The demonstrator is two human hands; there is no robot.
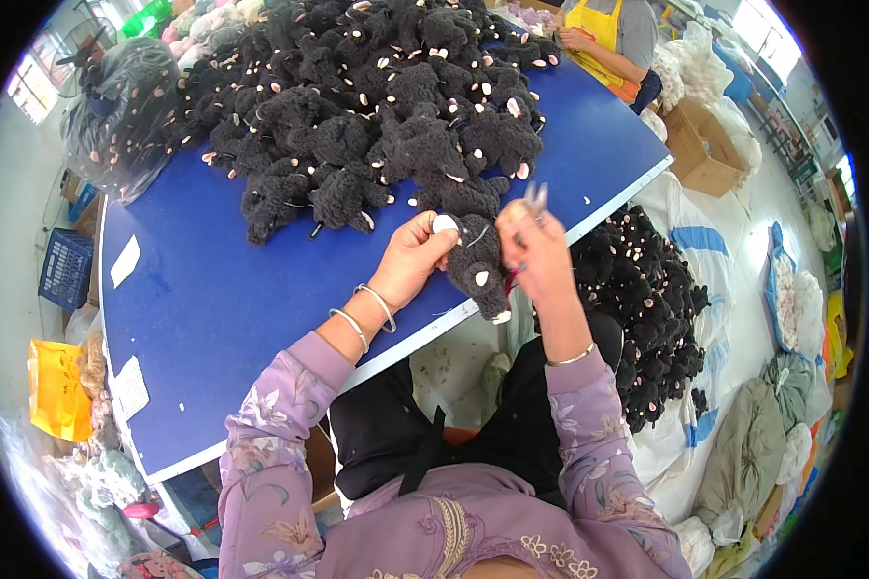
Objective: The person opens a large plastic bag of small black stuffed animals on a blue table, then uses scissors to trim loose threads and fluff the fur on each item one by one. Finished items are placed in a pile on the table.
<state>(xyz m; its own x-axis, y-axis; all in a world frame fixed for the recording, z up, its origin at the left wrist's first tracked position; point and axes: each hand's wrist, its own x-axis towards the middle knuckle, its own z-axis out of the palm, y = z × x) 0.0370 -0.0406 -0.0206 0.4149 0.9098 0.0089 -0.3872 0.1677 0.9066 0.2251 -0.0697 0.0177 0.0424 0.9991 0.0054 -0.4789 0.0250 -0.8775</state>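
Note:
Over the near edge of the blue table (pixel 251 318), my left hand (pixel 415 259) pinches a black plush toy (pixel 478 256) by a pale round part at its side. The toy has fuzzy black fabric and small pale tips, and its lower end hangs past the table edge. My right hand (pixel 539 253), slightly blurred, is closed around red-handled pliers (pixel 537 198) just right of the toy. Their metal jaws point up and away from it. A large heap of similar black plush toys (pixel 338 135) covers the far part of the table.
More black toys (pixel 647 318) fill a white sack at the right. A clear bag of toys (pixel 130 121) stands at the table's left corner, above a blue crate (pixel 66 265). Paper slips (pixel 130 386) lie on the table. Beyond its far right side is a person in a yellow apron (pixel 599 29).

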